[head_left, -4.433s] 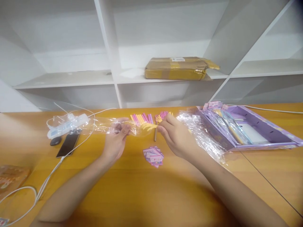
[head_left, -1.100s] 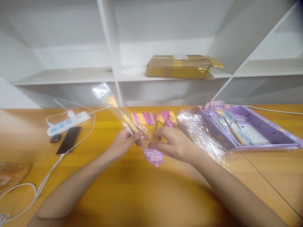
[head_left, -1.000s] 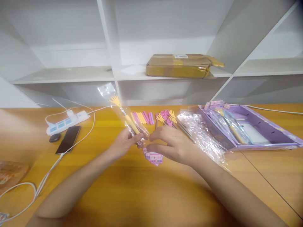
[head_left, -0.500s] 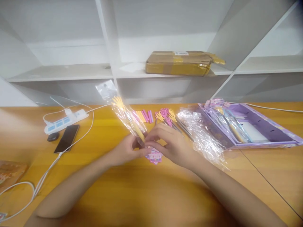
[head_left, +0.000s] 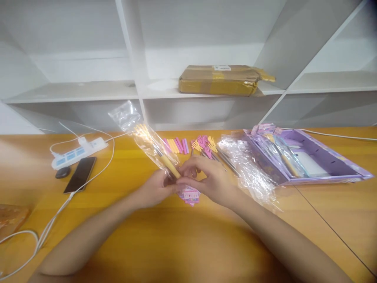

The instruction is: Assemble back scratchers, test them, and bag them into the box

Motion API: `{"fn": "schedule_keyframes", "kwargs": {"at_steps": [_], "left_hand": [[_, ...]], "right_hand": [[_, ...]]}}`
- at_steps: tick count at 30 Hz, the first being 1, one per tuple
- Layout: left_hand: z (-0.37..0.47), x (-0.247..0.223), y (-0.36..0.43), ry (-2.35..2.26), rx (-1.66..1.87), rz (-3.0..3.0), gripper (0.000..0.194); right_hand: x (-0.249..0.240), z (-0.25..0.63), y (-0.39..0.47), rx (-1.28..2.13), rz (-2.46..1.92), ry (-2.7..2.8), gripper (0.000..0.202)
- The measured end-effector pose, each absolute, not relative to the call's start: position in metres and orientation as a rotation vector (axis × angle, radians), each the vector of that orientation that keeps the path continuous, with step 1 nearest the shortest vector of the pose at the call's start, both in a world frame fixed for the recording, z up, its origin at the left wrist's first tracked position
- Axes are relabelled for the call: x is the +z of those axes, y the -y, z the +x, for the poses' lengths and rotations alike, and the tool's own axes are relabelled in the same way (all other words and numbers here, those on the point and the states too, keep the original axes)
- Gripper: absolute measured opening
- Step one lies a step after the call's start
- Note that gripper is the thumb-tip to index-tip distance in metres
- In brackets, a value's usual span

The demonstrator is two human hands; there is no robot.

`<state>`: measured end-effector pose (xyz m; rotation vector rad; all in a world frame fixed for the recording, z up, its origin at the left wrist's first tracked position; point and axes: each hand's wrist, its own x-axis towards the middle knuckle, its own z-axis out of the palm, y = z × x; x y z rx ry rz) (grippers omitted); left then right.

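A yellow back scratcher (head_left: 169, 164), with a hand-shaped head and a metal rod, lies tilted inside a clear plastic bag (head_left: 126, 114). My left hand (head_left: 157, 188) is closed around the bag's lower end. The fingers of my right hand (head_left: 207, 175) pinch at the handle's bottom end; whether they also grip the bag's edge cannot be seen. Beneath my hands lie pink printed cards (head_left: 191, 195), partly covered. Just beyond are short pink, yellow and purple handle tubes (head_left: 177, 146) and several back scratcher rods (head_left: 207, 144) with pink and yellow hand heads.
A pile of clear bags (head_left: 251, 171) lies to the right, beside a purple open box (head_left: 338, 179) holding bagged back scratchers. On the left are a power strip (head_left: 79, 153), a phone (head_left: 80, 175), a black mouse (head_left: 63, 172) and white cables. A taped carton (head_left: 218, 82) rests on the shelf.
The yellow hand head has slid further up inside the bag, and more of the handle's rod shows. Both hands stay close together; the whole view has shifted slightly.
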<state>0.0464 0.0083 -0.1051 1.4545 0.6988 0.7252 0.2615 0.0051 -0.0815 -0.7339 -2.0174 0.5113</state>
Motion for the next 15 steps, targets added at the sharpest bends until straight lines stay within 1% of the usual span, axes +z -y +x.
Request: {"fn": "schedule_keyframes", "kwargs": {"at_steps": [3,6,8,10,12,14,15], "left_hand": [[0.045,-0.104,-0.009,-0.746,0.73,1.495,0.03],[0.045,-0.103,-0.009,-0.727,0.708,1.524,0.032],[0.044,-0.101,-0.008,-0.724,0.71,1.583,0.033],[0.042,-0.1,-0.008,-0.751,0.712,1.719,0.03],[0.039,-0.1,-0.008,-0.813,0.708,1.906,0.025],[0.035,-0.1,-0.01,-0.877,0.698,2.073,0.023],[0.033,-0.1,-0.011,-0.89,0.679,2.125,0.025]], "right_hand": [[-0.081,0.262,-0.006,0.508,-0.794,1.978,0.029],[-0.078,0.265,-0.008,0.534,-0.985,1.991,0.041],[-0.077,0.268,-0.01,0.726,-1.048,2.093,0.045],[-0.078,0.27,-0.012,1.012,-0.963,2.182,0.048],[-0.081,0.27,-0.013,1.207,-0.857,2.167,0.05],[-0.084,0.27,-0.014,1.256,-0.82,2.115,0.05],[-0.085,0.27,-0.014,1.248,-0.808,2.102,0.05]]}}
